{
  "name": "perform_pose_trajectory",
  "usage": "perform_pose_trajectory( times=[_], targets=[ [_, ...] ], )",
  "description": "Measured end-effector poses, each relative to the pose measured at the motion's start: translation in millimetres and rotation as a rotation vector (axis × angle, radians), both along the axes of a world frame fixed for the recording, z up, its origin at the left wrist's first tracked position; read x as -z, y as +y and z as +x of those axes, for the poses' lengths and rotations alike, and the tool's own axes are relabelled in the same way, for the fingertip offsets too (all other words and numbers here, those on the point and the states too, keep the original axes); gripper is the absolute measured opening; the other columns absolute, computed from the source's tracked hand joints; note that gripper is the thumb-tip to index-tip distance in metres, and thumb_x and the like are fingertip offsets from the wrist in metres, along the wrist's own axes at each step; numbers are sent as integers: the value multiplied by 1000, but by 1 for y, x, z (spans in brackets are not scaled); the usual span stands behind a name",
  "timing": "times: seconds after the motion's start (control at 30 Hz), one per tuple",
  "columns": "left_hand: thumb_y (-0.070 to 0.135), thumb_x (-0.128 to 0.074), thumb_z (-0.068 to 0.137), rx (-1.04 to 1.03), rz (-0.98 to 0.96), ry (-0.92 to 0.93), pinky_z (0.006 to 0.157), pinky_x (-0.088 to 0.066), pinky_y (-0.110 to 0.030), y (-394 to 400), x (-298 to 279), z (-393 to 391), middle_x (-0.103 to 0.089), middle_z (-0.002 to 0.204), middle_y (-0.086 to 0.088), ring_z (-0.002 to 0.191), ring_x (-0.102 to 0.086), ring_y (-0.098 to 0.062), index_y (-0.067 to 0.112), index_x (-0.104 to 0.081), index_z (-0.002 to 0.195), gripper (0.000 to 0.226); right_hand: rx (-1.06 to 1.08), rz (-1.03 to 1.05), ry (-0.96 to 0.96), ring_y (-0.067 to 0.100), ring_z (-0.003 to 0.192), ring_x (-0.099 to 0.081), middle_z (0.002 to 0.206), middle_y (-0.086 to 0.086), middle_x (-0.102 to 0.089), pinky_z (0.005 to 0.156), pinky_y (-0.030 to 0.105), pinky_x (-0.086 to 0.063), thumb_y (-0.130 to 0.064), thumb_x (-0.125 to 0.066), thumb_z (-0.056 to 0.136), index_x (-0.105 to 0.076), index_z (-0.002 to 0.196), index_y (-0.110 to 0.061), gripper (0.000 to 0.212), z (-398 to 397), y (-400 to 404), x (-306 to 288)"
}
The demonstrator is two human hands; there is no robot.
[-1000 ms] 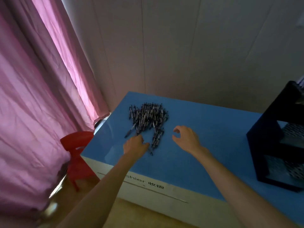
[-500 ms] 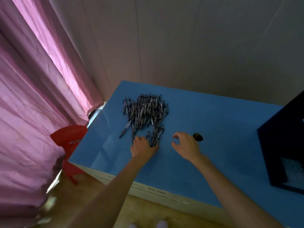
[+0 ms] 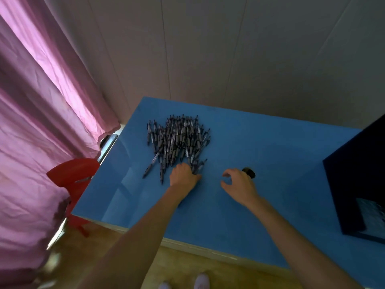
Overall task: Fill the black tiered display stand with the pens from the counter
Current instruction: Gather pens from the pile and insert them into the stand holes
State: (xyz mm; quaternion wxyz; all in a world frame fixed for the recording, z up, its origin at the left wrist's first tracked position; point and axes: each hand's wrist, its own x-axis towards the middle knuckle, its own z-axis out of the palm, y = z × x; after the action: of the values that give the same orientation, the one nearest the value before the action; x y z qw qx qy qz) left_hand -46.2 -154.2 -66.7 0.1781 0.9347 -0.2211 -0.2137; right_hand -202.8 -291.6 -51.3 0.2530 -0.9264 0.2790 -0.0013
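Pens: loose heap on the blue surface, toward its far left part; a few lying apart at the near left edge of the heap.
Left hand: at the near edge of the heap, fingers curled over some pens; whether the grip is really clamped on them, cannot tell.
Right hand: just beside, over bare surface, grip apart, thumb and fingers loosely curved, nothing inside.
Display stand: black, at the right edge, well apart from the heap, only partly in view.
Risk: too many pens taken at once, some slipping out and rolling off the near edge.
Cause: smooth round barrels, crossed in the heap, long carry to the stand.
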Motion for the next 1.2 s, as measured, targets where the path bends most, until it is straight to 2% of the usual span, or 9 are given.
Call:
perform_pose_trajectory(
  times=[0.13, 0.27, 0.47, 0.63, 0.73, 0.8, 0.93, 1.1, 1.2],
  targets=[
    [36, -70, 83, 84, 91, -37, 48, -35, -26, -3, -5, 2, -51, 74, -2, 61, -49, -15, 15, -46, 70, 35, -5, -7, 0, 17, 103, -64, 128, 2, -63, 83, 33, -55, -33, -62, 96, -63, 123, -15, 33, 7, -3, -1],
    [35, -69, 84, 115, 114, -75, 49, -35, -27, -3, -3, 2, -49, 74, -1, 61, -46, -15, 15, -44, 69, 36, -8, -15, 0, 16, 104, -64, 128, 1, -63, 83, 31, -55, -34, -62, 96, -63, 123, -16, 32, 11, -7, -1],
    [21, -68, 78, 73, 96, -64, 50, -38, -27, 1, -4, -4, -50, 69, -2, 66, -52, -19, 14, -44, 67, 28, -7, -7, 0, 16, 105, -64, 128, 2, -63, 85, 32, -55, -33, -62, 97, -64, 123, -15, 32, 12, -9, 3],
    [17, -61, 79, 8, 31, -34, 48, -35, -26, 8, -3, -5, -48, 65, -1, 60, -48, -18, 14, -43, 65, 23, -4, 5, -18, 16, 105, -63, 127, 2, -63, 83, 31, -55, -32, -62, 97, -65, 121, -15, 30, 13, -8, 6],
    [16, -61, 82, -56, -45, -17, 46, -32, -27, 10, -4, -2, -46, 69, 0, 63, -48, -19, 11, -44, 85, 18, 1, -4, -11, 16, 103, -64, 126, 2, -64, 81, 32, -55, -30, -61, 97, -65, 119, -14, 28, 13, -5, 9],
    [12, -60, 84, -103, -109, -22, 48, -34, -29, 13, -3, -1, -47, 72, 0, 62, -48, -19, 10, -36, 101, 29, 3, -9, -16, 16, 101, -64, 125, 2, -64, 79, 30, -55, -29, -61, 97, -66, 118, -14, 27, 12, -4, 10],
    [11, -58, 84, -154, -176, -39, 50, -37, -31, 20, 2, -5, -50, 73, -1, 60, -49, -19, 12, -31, 104, 34, 11, -15, -11, 16, 104, -64, 124, 2, -64, 81, 29, -54, -27, -60, 97, -66, 119, -13, 26, 9, -1, 12],
    [11, -56, 83, -164, -190, -18, 50, -39, -31, 29, 5, -11, -53, 74, -3, 59, -49, -18, 9, -39, 105, 28, 19, -19, -8, 16, 104, -64, 123, 2, -65, 77, 26, -50, -26, -60, 97, -66, 118, -13, 25, 3, 0, 13],
    [17, -55, 81, -113, -135, -11, 55, -45, -30, 34, 3, -8, -55, 74, -3, 62, -51, -18, 10, -51, 93, 14, 21, -30, -5, 16, 105, -64, 123, 2, -66, 79, 26, -50, -25, -60, 97, -67, 117, -13, 24, 0, 2, 12]
  ],
)
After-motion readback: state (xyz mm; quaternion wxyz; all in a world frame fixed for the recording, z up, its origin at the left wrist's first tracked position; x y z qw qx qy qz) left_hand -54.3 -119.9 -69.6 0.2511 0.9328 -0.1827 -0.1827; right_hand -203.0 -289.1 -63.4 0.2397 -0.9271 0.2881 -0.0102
